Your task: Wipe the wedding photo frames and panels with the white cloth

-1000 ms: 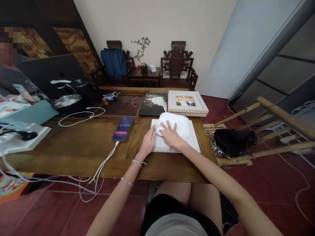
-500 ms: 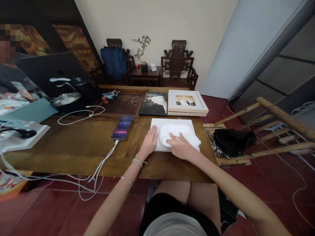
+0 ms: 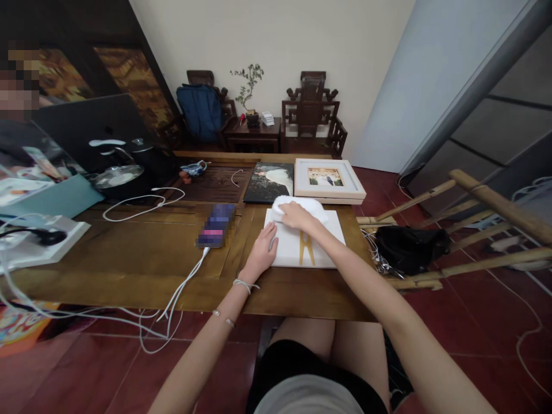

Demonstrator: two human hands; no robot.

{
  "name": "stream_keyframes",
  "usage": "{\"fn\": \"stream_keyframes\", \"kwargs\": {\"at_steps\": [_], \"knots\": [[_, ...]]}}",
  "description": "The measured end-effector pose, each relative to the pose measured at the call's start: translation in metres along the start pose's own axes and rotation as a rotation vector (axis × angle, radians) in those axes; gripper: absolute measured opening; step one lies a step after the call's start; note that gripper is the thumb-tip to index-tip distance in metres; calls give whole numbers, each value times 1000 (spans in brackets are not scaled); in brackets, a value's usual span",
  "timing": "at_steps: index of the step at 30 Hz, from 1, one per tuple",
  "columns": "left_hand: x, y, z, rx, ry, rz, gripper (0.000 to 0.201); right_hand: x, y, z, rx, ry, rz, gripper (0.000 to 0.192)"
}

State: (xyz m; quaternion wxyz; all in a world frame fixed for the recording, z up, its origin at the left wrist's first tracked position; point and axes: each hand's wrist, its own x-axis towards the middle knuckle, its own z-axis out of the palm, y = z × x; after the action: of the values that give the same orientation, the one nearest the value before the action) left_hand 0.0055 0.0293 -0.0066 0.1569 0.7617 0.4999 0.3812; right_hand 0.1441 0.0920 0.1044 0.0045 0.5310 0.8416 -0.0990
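A person sits at a brown wooden table (image 3: 129,259). A flat white board (image 3: 321,253) lies on it right in front of them, and it has a yellow shape (image 3: 307,248) on it (it looks a bit like a clothes peg).

The right hand (image 3: 295,215) is up at the far edge of the board, at 12 o'clock. It presses down on a soft white cloth (image 3: 302,204) and its fingers curl over the cloth, holding it. The cloth sits bunched at the top of the board, just touching it.

The left hand (image 3: 262,253) rests at the board's left edge, at 9 o'clock. It is flat and open, with fingers laid on the board, holding nothing.

Past the cloth, at 12 o'clock, lie a white picture frame (image 3: 330,179) and a dark picture (image 3: 269,181) side by side. At 9 o'clock from the board lies a phone (image 3: 215,225) with a white cable (image 3: 181,293) running off the table's near edge. Far over at 10 o'clock stands a pot with a shiny lid (image 3: 117,175). At 3 o'clock, off the table, a black bag (image 3: 409,247) sits on a bamboo rack (image 3: 487,230).
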Motion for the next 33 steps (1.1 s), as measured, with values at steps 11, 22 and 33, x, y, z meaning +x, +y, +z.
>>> {"fn": "stream_keyframes", "kwargs": {"at_steps": [11, 22, 33], "knots": [[0, -3, 2, -1, 4, -10, 40, -110, 94, 11, -70, 61, 114, 27], [-1, -3, 3, -35, 14, -19, 39, -199, 65, 34, 41, -10, -162, 34], [-2, -3, 1, -38, 10, -20, 39, -48, 118, -6, 13, 52, -19, 37]]}}
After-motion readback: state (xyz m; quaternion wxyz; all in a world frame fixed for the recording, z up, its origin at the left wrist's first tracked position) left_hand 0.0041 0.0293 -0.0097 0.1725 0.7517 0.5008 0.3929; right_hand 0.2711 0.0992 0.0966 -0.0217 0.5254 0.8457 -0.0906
